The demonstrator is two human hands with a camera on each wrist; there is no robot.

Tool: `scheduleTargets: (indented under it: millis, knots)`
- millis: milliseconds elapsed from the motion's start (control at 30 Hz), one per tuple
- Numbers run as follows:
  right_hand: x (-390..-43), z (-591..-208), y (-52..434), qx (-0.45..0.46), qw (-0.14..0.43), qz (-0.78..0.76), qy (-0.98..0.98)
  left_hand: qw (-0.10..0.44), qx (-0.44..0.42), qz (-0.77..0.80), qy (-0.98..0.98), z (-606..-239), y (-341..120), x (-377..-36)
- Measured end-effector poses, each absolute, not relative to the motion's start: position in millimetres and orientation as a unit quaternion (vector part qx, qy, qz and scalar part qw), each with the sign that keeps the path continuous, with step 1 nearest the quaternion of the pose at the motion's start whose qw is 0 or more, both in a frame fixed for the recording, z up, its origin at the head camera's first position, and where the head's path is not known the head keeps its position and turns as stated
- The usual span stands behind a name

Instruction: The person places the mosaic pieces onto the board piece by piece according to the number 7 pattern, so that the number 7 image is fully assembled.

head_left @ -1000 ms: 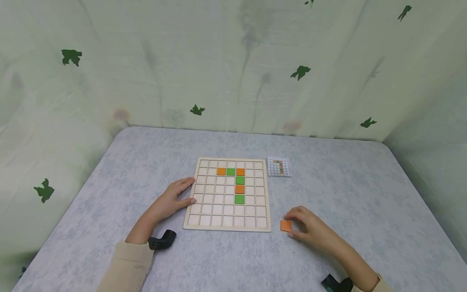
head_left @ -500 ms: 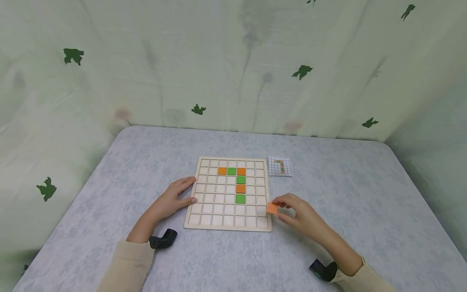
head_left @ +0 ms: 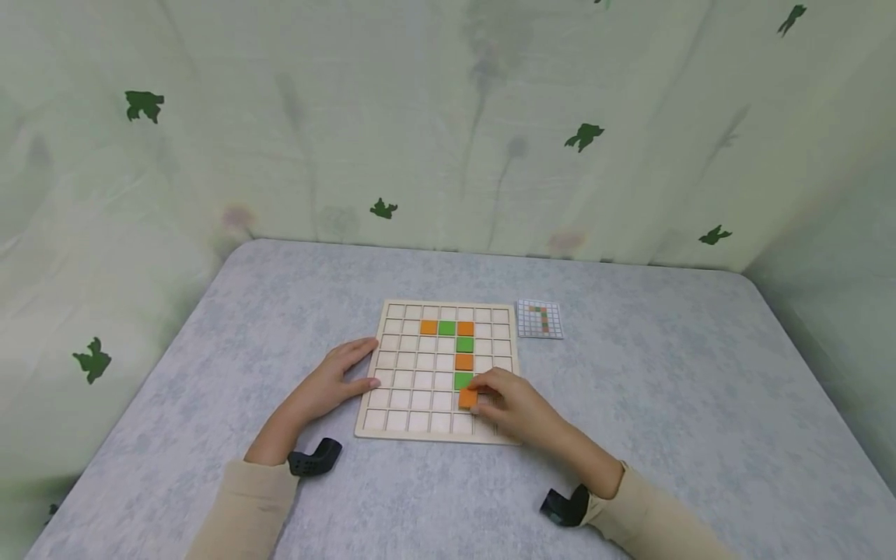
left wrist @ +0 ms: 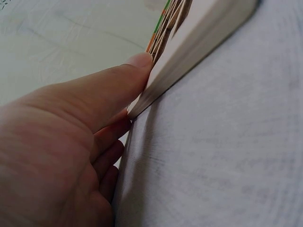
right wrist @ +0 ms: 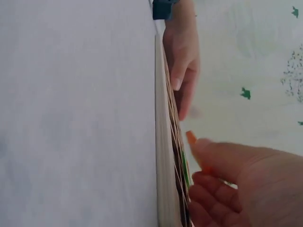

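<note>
While the left hand (head_left: 334, 383) lies flat-fingered against the pale wooden grid board (head_left: 409, 421), the right hand (head_left: 514, 404) pinches an orange square tile (head_left: 467, 399) beneath green and orange tiles (head_left: 463, 362); a small pattern card (head_left: 540, 319) lies just beside the board.

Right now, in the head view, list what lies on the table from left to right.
Left hand on the board's left edge → wooden grid board → right hand pinching an orange tile → small pattern card.

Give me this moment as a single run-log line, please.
right hand: pinching orange tile over board | left hand: resting on board edge | card: beside board
</note>
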State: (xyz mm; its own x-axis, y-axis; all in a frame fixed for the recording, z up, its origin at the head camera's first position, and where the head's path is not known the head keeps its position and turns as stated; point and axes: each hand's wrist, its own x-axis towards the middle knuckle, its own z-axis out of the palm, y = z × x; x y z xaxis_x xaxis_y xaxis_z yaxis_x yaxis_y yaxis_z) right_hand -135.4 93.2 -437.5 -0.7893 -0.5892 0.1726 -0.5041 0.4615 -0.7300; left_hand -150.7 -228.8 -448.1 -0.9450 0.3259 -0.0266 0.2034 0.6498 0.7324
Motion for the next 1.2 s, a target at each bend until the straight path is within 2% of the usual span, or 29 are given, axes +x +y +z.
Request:
scheduleTargets:
  millis: [600, 933, 1200]
  knots:
    - [-134, -434, 84, -0.338, 0.062, -0.334, 0.878, 0.09, 0.14, 0.38, 0.91, -447, -230, -153]
    - [-136, -438, 81, -0.33, 0.027, -0.326, 0.886, 0.089, 0.148, 0.383, 0.908, -447, -230, -155]
    - [-135, -422, 95, -0.289, 0.067, -0.362, 0.884, 0.091, 0.153, 0.374, 0.91, -439, -228, -152]
